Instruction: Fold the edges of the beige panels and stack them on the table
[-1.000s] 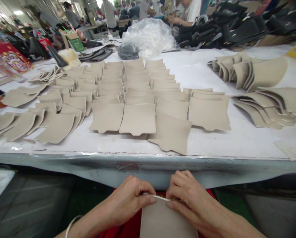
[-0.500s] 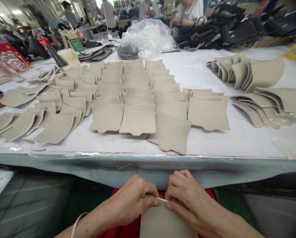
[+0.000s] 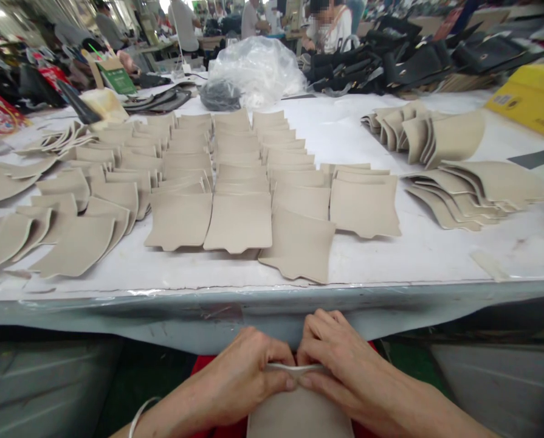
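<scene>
A beige leather-like panel (image 3: 301,417) is held low at the front edge of the view, over my lap. My left hand (image 3: 260,371) pinches its upper edge from the left, thumb on the near face and fingers behind. From the right, my right hand (image 3: 333,359) grips the same edge in the same way, the two thumbs almost touching. Between the hands the pale edge bends slightly. The panel's lower part runs out of view. On the table (image 3: 390,261) ahead, similar beige panels (image 3: 238,222) stand in overlapping rows, and one loose panel (image 3: 299,246) lies nearest the front edge.
Curved beige pieces (image 3: 78,243) fan out at the left, with more stacks (image 3: 445,134) at the right. Behind stand a clear plastic bag (image 3: 258,70), a pile of black bags (image 3: 390,58) and a yellow box (image 3: 531,100). A person (image 3: 333,27) sits beyond the table.
My thumbs have come closer together along the panel's edge, and more of that edge shows. The view has turned a little to the right, so the table's contents appear shifted left.
</scene>
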Tool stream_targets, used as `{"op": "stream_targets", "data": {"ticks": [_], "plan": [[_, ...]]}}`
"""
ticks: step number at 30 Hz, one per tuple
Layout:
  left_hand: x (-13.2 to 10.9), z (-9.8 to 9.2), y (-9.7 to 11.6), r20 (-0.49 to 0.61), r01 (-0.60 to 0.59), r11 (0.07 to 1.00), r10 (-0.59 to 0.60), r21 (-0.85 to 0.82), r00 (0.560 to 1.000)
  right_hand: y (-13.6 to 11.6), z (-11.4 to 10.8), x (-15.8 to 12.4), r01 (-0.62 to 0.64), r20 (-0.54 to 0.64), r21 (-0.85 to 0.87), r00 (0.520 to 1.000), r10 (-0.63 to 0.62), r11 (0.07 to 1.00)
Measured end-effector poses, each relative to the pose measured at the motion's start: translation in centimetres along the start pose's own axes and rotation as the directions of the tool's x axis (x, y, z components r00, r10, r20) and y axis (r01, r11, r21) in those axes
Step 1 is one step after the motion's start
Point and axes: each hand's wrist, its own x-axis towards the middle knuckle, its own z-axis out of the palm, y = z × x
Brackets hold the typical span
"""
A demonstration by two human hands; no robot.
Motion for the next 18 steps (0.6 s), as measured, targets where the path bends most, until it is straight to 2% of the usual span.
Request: {"op": "stream_targets", "data": {"ticks": [6, 14, 18], "plan": [[-0.1, -0.1, 0.7, -0.013, -0.047, 0.998, 0.048, 0.034, 0.999, 1.4, -0.6, -1.5, -0.027, -0.016, 0.189, 0.999, 0.031, 0.982], [0.0, -0.3, 1.2, -0.006, -0.027, 0.998, 0.027, 0.053, 1.0, 2.3, -0.6, -1.7, -0.047, -0.05, 0.262, 0.997, 0.062, 0.964], [0.2, -0.3, 1.8, 0.007, -0.006, 0.992, 0.006, 0.123, 1.0, 2.2, -0.4, -1.3, -0.055, -0.079, 0.286, 0.994, 0.081, 0.957]]}}
